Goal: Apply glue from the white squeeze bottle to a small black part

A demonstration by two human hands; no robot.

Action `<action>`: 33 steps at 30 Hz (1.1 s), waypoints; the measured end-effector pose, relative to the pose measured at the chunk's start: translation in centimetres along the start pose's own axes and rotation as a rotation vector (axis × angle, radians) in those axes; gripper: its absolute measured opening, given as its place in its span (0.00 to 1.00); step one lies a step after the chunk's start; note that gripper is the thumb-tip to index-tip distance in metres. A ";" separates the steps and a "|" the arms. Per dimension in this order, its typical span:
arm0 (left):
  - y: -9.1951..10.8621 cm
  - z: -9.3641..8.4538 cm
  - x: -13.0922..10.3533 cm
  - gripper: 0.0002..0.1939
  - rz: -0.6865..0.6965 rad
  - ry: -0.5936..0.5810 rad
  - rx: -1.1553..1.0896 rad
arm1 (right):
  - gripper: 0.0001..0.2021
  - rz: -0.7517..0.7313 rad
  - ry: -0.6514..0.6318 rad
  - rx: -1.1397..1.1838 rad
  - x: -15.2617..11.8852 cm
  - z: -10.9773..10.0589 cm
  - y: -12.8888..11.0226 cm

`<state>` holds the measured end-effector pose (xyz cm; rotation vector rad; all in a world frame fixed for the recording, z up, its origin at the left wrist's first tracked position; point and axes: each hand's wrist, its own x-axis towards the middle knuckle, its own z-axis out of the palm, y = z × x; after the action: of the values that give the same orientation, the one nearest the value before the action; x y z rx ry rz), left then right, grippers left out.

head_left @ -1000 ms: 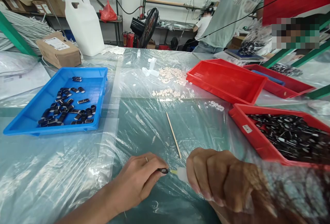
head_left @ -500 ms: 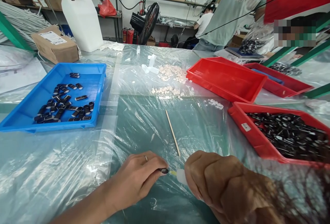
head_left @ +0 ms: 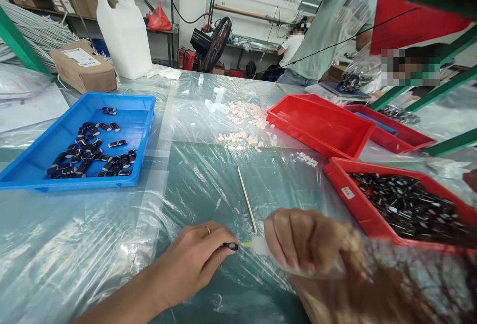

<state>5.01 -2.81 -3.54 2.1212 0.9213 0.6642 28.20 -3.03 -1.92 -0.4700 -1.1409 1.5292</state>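
My left hand (head_left: 192, 259) pinches a small black part (head_left: 231, 246) between thumb and fingers, low on the plastic-covered table. My right hand (head_left: 303, 239) is closed around a small white squeeze bottle (head_left: 260, 246), most of it hidden in the fist. The bottle's yellowish tip touches the black part. A thin wooden stick (head_left: 247, 198) lies on the table just beyond both hands.
A blue tray (head_left: 37, 162) at left holds several black parts. A red tray (head_left: 357, 204) at right is full of black parts; two more red trays (head_left: 320, 125) stand behind it. Small white pieces (head_left: 244, 115), a white jug (head_left: 124, 36), a cardboard box (head_left: 84, 65). Other people stand at the far right.
Both hands stay together with the bottle tip at the black part; the view has shifted slightly, and my right hand sits a little lower and flatter.
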 end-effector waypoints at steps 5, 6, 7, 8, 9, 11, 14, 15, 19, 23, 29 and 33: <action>-1.4 1.1 -1.0 0.05 -0.088 0.035 -0.018 | 0.40 -0.167 -0.057 0.115 5.6 -0.2 0.2; -1.5 1.1 -1.1 0.05 -0.109 0.048 -0.029 | 0.37 -0.179 -0.036 0.123 6.2 -0.2 0.0; -1.5 1.1 -1.1 0.04 -0.133 0.058 -0.037 | 0.35 -0.190 -0.016 0.126 6.6 -0.2 -0.2; -1.4 0.9 -1.1 0.04 -0.153 0.068 -0.035 | 0.32 -0.205 0.002 0.126 6.9 -0.4 -0.3; -1.2 0.7 -1.1 0.03 -0.161 0.081 -0.024 | 0.30 -0.223 0.021 0.123 6.9 -0.6 -0.3; -0.6 0.1 -0.9 0.02 -0.154 0.099 0.028 | 0.28 -0.258 0.065 0.117 6.9 -1.2 -0.2; 0.3 -0.6 -0.5 0.03 -0.089 0.119 0.110 | 0.29 -0.276 0.131 0.108 6.9 -2.0 0.4; 0.5 -0.8 -0.3 0.05 -0.070 0.122 0.127 | 0.30 -0.271 0.139 0.098 6.9 -2.2 0.7; 0.0 -0.7 -0.1 0.12 -0.048 0.170 0.171 | 0.30 -0.279 0.098 0.016 7.3 -3.8 2.1; -1.4 0.0 -0.2 0.10 -0.049 0.207 0.190 | 0.26 -0.324 0.043 -0.046 7.9 -5.2 2.7; -3.1 1.5 -1.9 0.13 -0.058 0.287 0.199 | 0.24 -0.288 0.042 -0.050 7.5 -4.4 1.9; -4.1 2.2 -2.8 0.15 -0.089 0.199 0.158 | 0.22 -0.321 -0.041 -0.072 7.1 -3.6 1.6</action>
<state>3.17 -3.90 -8.54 2.1643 1.2042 0.7898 28.09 4.98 -2.92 -0.2868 -1.2410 1.2271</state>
